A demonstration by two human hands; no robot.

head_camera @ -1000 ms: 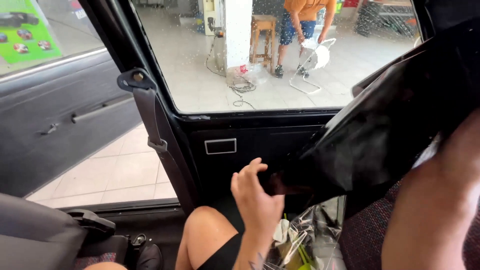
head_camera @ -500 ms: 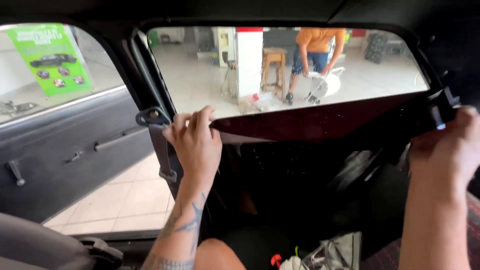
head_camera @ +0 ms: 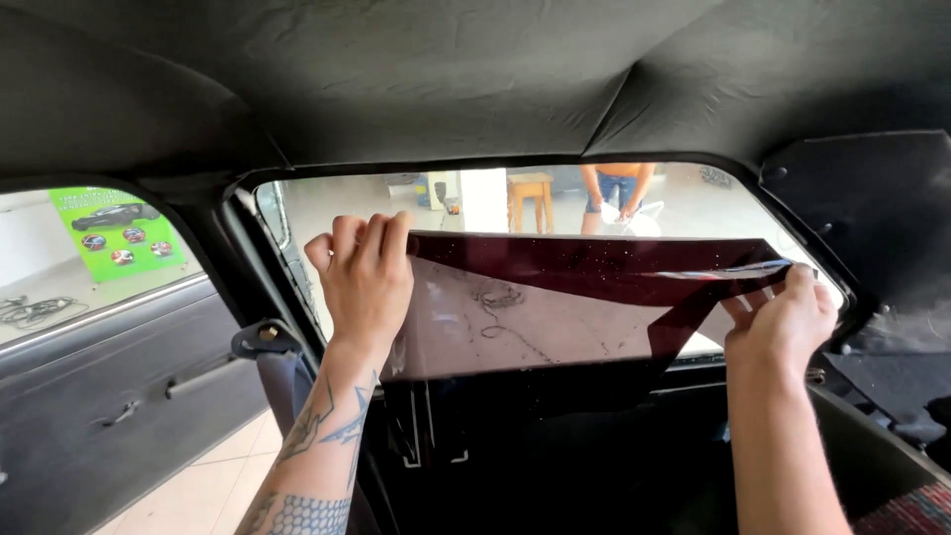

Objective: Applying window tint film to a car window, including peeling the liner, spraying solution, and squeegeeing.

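Note:
A dark, reddish-brown sheet of window tint film (head_camera: 555, 297) is held up in front of the car's rear side window (head_camera: 376, 198). My left hand (head_camera: 364, 277) pinches the film's upper left corner, fingers curled over its top edge. My right hand (head_camera: 783, 322) grips the upper right corner, where the film folds over and a thin clear layer shows. The film's top edge hangs below the top of the window frame, so a strip of bare glass shows above it. Its lower part drops into shadow.
The black fabric headliner (head_camera: 446, 79) is close overhead. A door pillar with a seat belt anchor (head_camera: 263, 342) stands left of the window, beside an open door (head_camera: 109, 396) and tiled floor. Outside, a person (head_camera: 616, 188) stands near a wooden stool (head_camera: 530, 193).
The view has tilted upward. Both hands have lifted the film from lap level up to the window, and the sheet is now spread wide between them.

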